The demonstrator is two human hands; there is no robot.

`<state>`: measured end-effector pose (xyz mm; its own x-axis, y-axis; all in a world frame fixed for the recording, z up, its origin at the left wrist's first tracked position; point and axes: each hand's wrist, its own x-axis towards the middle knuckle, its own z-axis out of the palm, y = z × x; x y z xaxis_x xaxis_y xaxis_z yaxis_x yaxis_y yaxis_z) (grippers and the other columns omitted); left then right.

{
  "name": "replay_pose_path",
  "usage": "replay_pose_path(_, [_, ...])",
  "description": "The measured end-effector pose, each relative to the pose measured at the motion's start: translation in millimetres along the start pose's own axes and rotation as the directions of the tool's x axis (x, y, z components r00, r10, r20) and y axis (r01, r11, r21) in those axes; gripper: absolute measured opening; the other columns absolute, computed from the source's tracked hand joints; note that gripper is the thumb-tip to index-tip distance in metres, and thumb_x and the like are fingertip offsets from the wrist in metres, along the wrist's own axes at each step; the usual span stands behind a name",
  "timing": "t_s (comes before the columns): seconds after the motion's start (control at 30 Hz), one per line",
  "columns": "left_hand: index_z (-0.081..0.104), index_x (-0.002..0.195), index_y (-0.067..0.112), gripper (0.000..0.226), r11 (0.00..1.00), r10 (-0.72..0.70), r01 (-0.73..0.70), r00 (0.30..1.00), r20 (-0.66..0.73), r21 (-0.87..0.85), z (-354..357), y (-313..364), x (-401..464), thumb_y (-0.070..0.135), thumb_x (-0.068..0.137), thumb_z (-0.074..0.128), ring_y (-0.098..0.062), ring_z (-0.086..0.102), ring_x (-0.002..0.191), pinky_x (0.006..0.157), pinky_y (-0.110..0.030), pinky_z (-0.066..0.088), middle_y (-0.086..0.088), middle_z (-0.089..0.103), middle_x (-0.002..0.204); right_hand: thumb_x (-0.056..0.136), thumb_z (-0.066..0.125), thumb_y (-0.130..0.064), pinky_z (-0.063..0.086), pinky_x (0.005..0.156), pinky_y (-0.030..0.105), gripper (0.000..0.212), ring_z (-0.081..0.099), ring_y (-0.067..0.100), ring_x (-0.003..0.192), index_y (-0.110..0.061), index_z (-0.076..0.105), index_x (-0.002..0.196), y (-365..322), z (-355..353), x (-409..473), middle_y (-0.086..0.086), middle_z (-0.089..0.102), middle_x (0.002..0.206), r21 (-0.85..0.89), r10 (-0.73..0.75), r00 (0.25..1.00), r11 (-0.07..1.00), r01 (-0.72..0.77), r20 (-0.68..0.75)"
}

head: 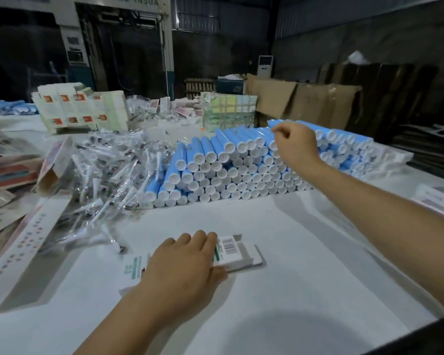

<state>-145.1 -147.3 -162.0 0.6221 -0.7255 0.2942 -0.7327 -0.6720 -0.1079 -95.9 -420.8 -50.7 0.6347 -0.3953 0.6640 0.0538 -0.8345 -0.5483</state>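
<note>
Holding a small white carton (237, 254) flat on the white counter (292, 252), the left hand (182, 262) curls its fingers over the far edge and sets its thumb along the near side. The carton lies close in front, its right end flap open, with a barcode on top and green print along one side. Farther out, the right hand (296, 144) reaches to the top row of a stacked heap of blue tubes (228, 172), each showing a round white cap. Its fingers are bent at one top tube, but whether they grasp it cannot be told. The tubes lie loose in rows, so tugging one out carelessly would likely send its neighbours rolling down. Left of them sits a pile of plastic-wrapped applicators (113, 170); printed boxes (82, 108) stand beyond.
</note>
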Motion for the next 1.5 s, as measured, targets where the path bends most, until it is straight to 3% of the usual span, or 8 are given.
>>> replay_pose_path(0.13, [0.023,0.141,0.022,0.061,1.000,0.014,-0.014,1.000,0.022,0.016,5.6,2.2,1.2,0.060,0.093,0.023,-0.024,0.044,0.109,0.086,-0.037,0.034,0.003,0.043,0.124,0.089,0.047,-0.002,0.043,0.080,0.036,0.023,0.053,0.040,0.103,0.002,0.063,0.104,14.6,7.0,83.6,0.023,0.055,0.115,-0.413,0.025,0.999,0.911,-0.010,0.030])
replay_pose_path(0.27, [0.021,0.142,0.019,0.063,0.997,0.049,-0.051,0.998,0.046,0.050,7.0,4.2,5.3,0.060,0.094,0.023,-0.025,0.041,0.109,0.084,-0.036,0.031,-0.001,0.041,0.125,0.090,0.053,-0.007,0.044,0.069,0.036,0.014,0.058,0.039,0.096,0.001,0.054,0.078,30.0,21.6,112.1,0.022,0.060,0.103,-0.681,0.190,0.964,0.732,-0.011,0.189])
replay_pose_path(0.53, [0.022,0.141,0.018,0.062,0.997,0.042,-0.046,0.997,0.057,0.066,8.0,5.2,7.2,0.058,0.094,0.024,-0.026,0.042,0.108,0.082,-0.038,0.032,0.000,0.042,0.123,0.089,0.056,-0.018,0.043,0.068,0.034,0.024,0.057,0.032,0.094,-0.007,0.062,0.110,41.1,46.7,127.0,0.013,0.059,0.109,-0.830,0.318,0.889,0.547,0.111,0.329])
replay_pose_path(0.63, [0.021,0.143,0.018,0.063,0.997,0.035,-0.039,0.998,0.054,0.062,7.7,5.7,7.0,0.058,0.094,0.024,-0.026,0.042,0.110,0.084,-0.038,0.033,0.000,0.042,0.125,0.093,0.054,-0.021,0.043,0.071,0.035,0.026,0.058,0.035,0.102,-0.005,0.058,0.112,33.6,37.7,123.1,0.016,0.059,0.114,-0.650,0.279,0.942,0.754,-0.095,0.186])
replay_pose_path(0.73, [0.018,0.143,0.019,0.065,0.998,0.018,-0.020,0.999,0.041,0.059,7.8,5.7,6.9,0.061,0.093,0.021,-0.023,0.041,0.112,0.086,-0.036,0.032,0.003,0.040,0.126,0.093,0.053,-0.031,0.047,0.080,0.035,0.056,0.054,0.026,0.109,-0.012,0.036,0.142,5.5,17.1,105.0,0.012,0.046,0.139,-0.087,0.254,0.963,0.965,-0.247,0.089])
replay_pose_path(0.9, [0.022,0.143,0.022,0.072,0.998,-0.060,0.060,0.998,-0.029,0.015,-0.4,1.5,6.0,0.067,0.087,0.013,-0.020,0.044,0.112,0.087,-0.034,0.034,0.006,0.043,0.125,0.079,0.069,-0.008,0.050,0.047,0.025,0.109,0.070,0.020,0.072,-0.037,-0.008,0.149,-25.3,-22.9,-1.5,0.012,0.055,0.122,0.607,0.178,0.971,0.758,-0.238,0.157])
replay_pose_path(1.2, [0.021,0.146,0.019,0.070,0.982,-0.191,0.190,0.977,-0.090,-0.015,-8.3,-3.1,1.6,0.063,0.092,0.022,-0.023,0.045,0.110,0.087,-0.035,0.034,0.001,0.044,0.125,0.085,0.062,0.006,0.055,0.053,0.028,0.095,0.069,0.014,0.063,-0.035,0.004,0.148,-15.4,-3.1,-137.2,0.009,0.064,0.094,0.805,0.466,0.827,0.330,-0.493,0.315])
replay_pose_path(1.5, [0.017,0.146,0.018,0.075,0.975,-0.221,0.223,0.971,-0.093,0.016,-7.2,-1.1,2.7,0.064,0.087,0.012,-0.023,0.043,0.110,0.086,-0.035,0.033,0.000,0.043,0.126,0.092,0.058,-0.009,0.042,0.042,0.021,0.024,0.053,0.011,0.053,-0.024,0.071,0.080,-19.2,16.7,-165.9,-0.005,0.066,0.062,0.704,0.363,0.891,0.555,-0.443,0.273])
